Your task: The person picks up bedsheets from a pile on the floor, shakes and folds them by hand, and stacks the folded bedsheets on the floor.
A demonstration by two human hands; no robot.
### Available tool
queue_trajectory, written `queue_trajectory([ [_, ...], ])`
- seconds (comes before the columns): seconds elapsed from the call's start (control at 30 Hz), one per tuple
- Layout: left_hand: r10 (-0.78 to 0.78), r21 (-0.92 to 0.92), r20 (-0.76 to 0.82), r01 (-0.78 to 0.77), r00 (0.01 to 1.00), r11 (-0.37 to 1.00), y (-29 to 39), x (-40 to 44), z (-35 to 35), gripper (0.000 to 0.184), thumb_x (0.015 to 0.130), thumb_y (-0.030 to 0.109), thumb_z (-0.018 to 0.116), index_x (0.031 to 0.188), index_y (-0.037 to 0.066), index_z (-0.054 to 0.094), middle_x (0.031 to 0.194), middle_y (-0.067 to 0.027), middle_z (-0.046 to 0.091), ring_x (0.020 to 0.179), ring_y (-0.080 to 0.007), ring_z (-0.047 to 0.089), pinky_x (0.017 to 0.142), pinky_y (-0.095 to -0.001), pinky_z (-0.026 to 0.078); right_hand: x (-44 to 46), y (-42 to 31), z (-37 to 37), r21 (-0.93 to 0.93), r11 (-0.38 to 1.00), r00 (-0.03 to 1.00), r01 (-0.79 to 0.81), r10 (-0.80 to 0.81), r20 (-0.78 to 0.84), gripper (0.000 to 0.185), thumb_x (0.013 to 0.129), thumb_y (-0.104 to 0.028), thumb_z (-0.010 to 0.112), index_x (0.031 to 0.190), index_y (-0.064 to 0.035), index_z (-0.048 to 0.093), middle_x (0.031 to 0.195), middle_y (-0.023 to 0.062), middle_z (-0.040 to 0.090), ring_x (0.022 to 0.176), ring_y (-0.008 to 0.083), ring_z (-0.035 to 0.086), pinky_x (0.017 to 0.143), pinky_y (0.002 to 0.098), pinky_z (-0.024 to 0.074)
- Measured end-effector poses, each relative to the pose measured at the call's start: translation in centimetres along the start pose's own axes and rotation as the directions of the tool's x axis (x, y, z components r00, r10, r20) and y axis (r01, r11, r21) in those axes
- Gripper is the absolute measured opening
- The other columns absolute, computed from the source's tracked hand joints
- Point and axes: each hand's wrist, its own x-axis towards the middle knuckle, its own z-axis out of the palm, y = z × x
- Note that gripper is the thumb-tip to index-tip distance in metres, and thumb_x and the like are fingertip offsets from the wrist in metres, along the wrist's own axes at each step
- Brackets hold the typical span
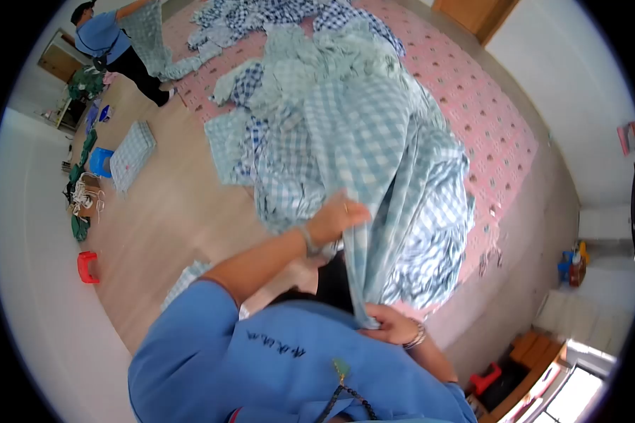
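Note:
A light green-and-white checked cloth (363, 134) stretches from the heap up to my two hands. My left hand (339, 220) is closed on its edge, the arm reaching across in front of me. Lower and closer to my body, my right hand (391, 326) pinches a gathered corner of the same cloth. Between the hands the fabric hangs in long folds. Beyond them lies a large heap of checked cloths (289, 162) in green, blue and white, crumpled together on a pink patterned mat (501, 151).
At the upper left another person (109, 46) holds up a greyish checked cloth (144, 39). On the floor to the left are a folded checked bundle (132, 155), a blue stool (101, 161) and a red stool (87, 268). Wooden furniture (533, 359) stands at the lower right.

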Motion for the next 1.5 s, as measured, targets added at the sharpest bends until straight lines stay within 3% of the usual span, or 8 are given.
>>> queue_trajectory([
  [0.47,-0.451,0.082,0.700,0.565,0.553,0.821,16.0,-37.7,-9.0,0.033,0.080,0.024,0.045,0.103,0.002,0.051,0.098,-0.0188,0.054,0.095,-0.0311,0.050,0.082,-0.0364,0.038,-14.0,16.5,17.6,-0.560,0.525,0.724,-0.641,0.173,-0.668,0.019,0.067,-0.007,0.055,0.085,-0.0091,0.060,0.087,0.0115,0.053,0.082,0.0285,0.053,0.070,0.0370,0.0435],
  [0.6,-0.610,-0.085,0.792,0.993,0.019,-0.080,28.2,-36.9,-14.6,0.033,0.081,0.026,0.049,0.103,0.001,0.051,0.095,-0.0146,0.055,0.091,-0.0244,0.051,0.082,-0.0357,0.038,-13.4,28.7,19.3,-0.440,0.766,0.782,-0.468,0.128,-0.610,0.025,0.069,-0.006,0.049,0.092,-0.0069,0.059,0.085,0.0158,0.057,0.080,0.0313,0.054,0.070,0.0373,0.0420],
  [0.7,-0.547,-0.203,0.819,0.979,0.176,0.011,28.4,-39.2,-13.8,0.032,0.076,0.019,0.055,0.103,0.002,0.051,0.097,-0.0157,0.055,0.090,-0.0266,0.052,0.080,-0.0354,0.040,-14.6,30.6,19.1,-0.287,0.872,0.666,-0.397,0.058,-0.744,0.031,0.071,-0.006,0.046,0.099,-0.0061,0.056,0.086,0.0189,0.058,0.082,0.0299,0.055,0.070,0.0378,0.0417],
  [0.77,-0.589,0.286,0.605,0.545,0.536,0.789,27.6,-37.7,-12.4,0.030,0.072,0.011,0.055,0.101,0.004,0.053,0.093,-0.0171,0.055,0.087,-0.0297,0.053,0.075,-0.0365,0.042,-16.5,27.1,15.7,-0.329,0.768,0.616,-0.549,0.105,-0.781,0.033,0.072,-0.007,0.044,0.103,-0.0019,0.053,0.087,0.0193,0.059,0.085,0.0292,0.056,0.073,0.0337,0.0427],
  [1.0,-0.382,0.300,0.117,0.334,0.917,0.893,26.9,-19.9,-1.9,0.031,0.062,0.000,0.052,0.092,0.008,0.056,0.088,-0.0114,0.056,0.081,-0.0296,0.053,0.071,-0.0387,0.042,-38.6,0.7,17.9,-0.399,0.476,0.166,-0.783,-0.458,-0.873,0.020,0.067,0.002,0.048,0.083,-0.0014,0.060,0.078,0.0053,0.057,0.069,0.0136,0.053,0.061,0.0250,0.0426],
  [1.17,-0.043,0.190,0.007,0.041,0.999,0.981,32.8,-7.2,7.2,0.033,0.063,0.004,0.055,0.095,0.009,0.054,0.096,-0.0111,0.056,0.090,-0.0273,0.052,0.078,-0.0364,0.040,-59.6,-5.2,29.6,-0.806,0.517,-0.427,-0.287,-0.823,-0.375,0.029,0.081,-0.017,0.040,0.095,0.0059,0.051,0.090,0.0081,0.054,0.072,0.0157,0.054,0.064,0.0253,0.0450],
  [1.33,-0.153,-0.153,0.213,0.187,0.965,0.970,32.2,-7.7,14.3,0.028,0.068,0.008,0.057,0.095,0.008,0.051,0.096,-0.0134,0.055,0.089,-0.0336,0.051,0.075,-0.0367,0.041,-63.5,1.2,29.5,-0.253,0.775,-0.534,-0.579,-0.594,-0.601,0.025,0.080,-0.019,0.044,0.093,0.0010,0.052,0.088,0.0089,0.055,0.074,0.0164,0.054,0.066,0.0270,0.0448],
  [1.5,-0.596,0.351,0.557,0.487,0.578,0.800,24.7,-26.6,2.7,0.030,0.079,0.022,0.052,0.107,0.011,0.050,0.091,-0.0160,0.058,0.083,-0.0289,0.056,0.071,-0.0362,0.044,-64.8,28.9,26.0,0.139,0.023,-0.119,-0.990,0.387,-0.915,0.024,0.073,-0.031,0.055,0.083,-0.0104,0.060,0.076,0.0159,0.059,0.069,0.0285,0.058,0.060,0.0377,0.0463],
])
